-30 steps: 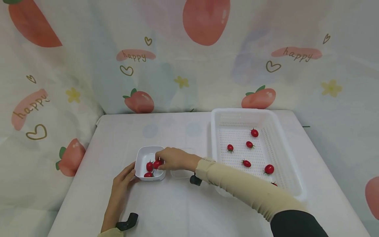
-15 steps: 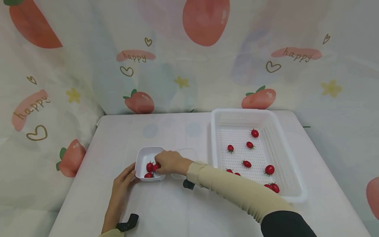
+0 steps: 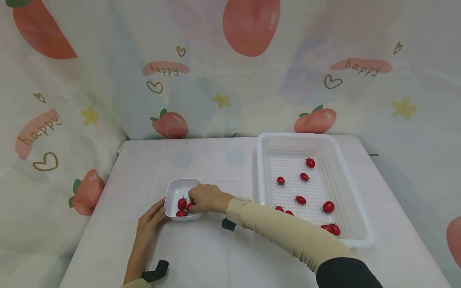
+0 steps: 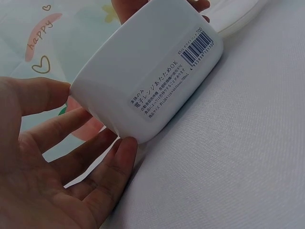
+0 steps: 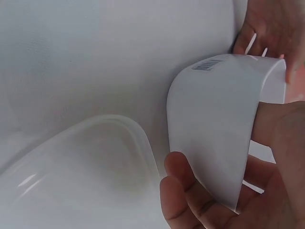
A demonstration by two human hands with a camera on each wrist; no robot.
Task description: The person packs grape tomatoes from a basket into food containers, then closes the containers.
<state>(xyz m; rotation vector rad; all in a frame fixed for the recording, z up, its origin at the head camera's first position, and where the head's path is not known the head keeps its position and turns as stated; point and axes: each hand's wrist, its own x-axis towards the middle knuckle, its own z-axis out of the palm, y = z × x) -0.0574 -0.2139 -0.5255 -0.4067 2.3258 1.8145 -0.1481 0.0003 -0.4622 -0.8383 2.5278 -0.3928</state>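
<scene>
A small white square container (image 3: 191, 218) stands on the table, slightly left of centre. My left hand (image 3: 148, 221) holds its left corner; the left wrist view shows one fingertip at the rim and another at the bottom edge. Over the right wall reaches my right hand (image 3: 209, 197), pinching a red cherry tomato (image 3: 189, 207) low inside. Its fingertips are partly hidden; in the right wrist view some fingers (image 5: 178, 167) lie outside the wall. Beside the held one lie two cherry tomatoes, one upright (image 3: 182, 204) and one nearer the front (image 3: 181, 213).
A large white perforated basket (image 3: 342, 176) with several cherry tomatoes stands at the right, partly under my right forearm. A clear lid (image 5: 105, 162) lies on the white tablecloth just right of the container. A printed cloth (image 3: 245, 96) hangs behind the table.
My right hand has moved slightly left and lowered the cherry tomato deeper into the container. The right forearm has swung off several tomatoes in the basket. My left hand stays put.
</scene>
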